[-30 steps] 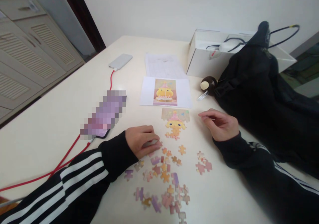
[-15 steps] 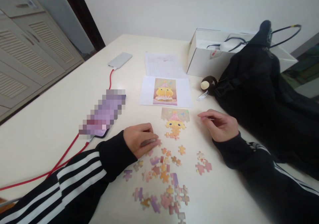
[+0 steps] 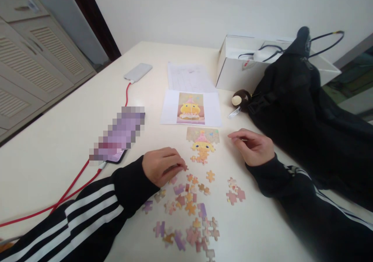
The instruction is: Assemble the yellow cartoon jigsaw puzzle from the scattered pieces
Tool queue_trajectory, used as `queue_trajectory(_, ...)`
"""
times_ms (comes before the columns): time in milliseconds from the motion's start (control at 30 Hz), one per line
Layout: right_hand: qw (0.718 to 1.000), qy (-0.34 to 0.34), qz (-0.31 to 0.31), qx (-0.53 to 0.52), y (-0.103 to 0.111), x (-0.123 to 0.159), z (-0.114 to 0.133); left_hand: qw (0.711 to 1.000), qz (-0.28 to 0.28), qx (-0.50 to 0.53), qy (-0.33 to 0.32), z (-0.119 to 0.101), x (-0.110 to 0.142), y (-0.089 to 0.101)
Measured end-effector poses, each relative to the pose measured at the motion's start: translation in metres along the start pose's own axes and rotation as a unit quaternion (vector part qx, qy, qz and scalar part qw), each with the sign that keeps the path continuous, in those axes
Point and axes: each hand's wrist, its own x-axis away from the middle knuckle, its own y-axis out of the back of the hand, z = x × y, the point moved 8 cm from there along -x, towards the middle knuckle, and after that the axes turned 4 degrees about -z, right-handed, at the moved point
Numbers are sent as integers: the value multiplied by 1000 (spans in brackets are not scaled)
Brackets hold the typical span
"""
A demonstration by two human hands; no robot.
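My left hand (image 3: 163, 166) is low over the table with thumb and fingers closed together at their tips. A small pinkish puzzle piece (image 3: 186, 168) just shows at those fingertips, mostly hidden by them. To the right, my right hand (image 3: 255, 146) rests loosely curled on its side beside the partly joined puzzle (image 3: 201, 147); no object shows in it. That puzzle has a yellow character with a pink hat. Several loose puzzle pieces (image 3: 190, 207), pink, purple and orange, are spread below my left hand. A small pink cluster of pieces (image 3: 236, 195) lies apart to the right.
Behind the puzzle lies a sheet with a printed picture (image 3: 190, 108), then another paper (image 3: 189, 76). A phone (image 3: 122, 133) and a power bank (image 3: 138, 72) with red cables lie left. A white box (image 3: 234, 69) and a black bag (image 3: 294, 95) with a brown round charm (image 3: 241, 100) occupy the right.
My left hand has turned slightly downward, and the piece at its fingertips shows less than before. My right hand keeps its place by the puzzle. The whole view has shifted a little.
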Motion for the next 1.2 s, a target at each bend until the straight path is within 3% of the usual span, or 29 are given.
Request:
queue_trajectory(200,1000,4,2,0,1,0,0,997,-44,-27,-51,-2,2,5)
queue_trajectory(400,1000,10,1,2,0,0,1,996,-43,-55,-52,-1,2,5)
queue_trajectory(533,1000,-1,2,1,0,0,0,996,-58,-73,-15,1,2,10)
queue_trajectory(767,1000,-3,10,10,0,0,0,996,-4,-81,34,4,5,3)
queue_trajectory(1200,1000,2,13,9,-1,-1,1,998,-7,-57,-16,1,4,-1)
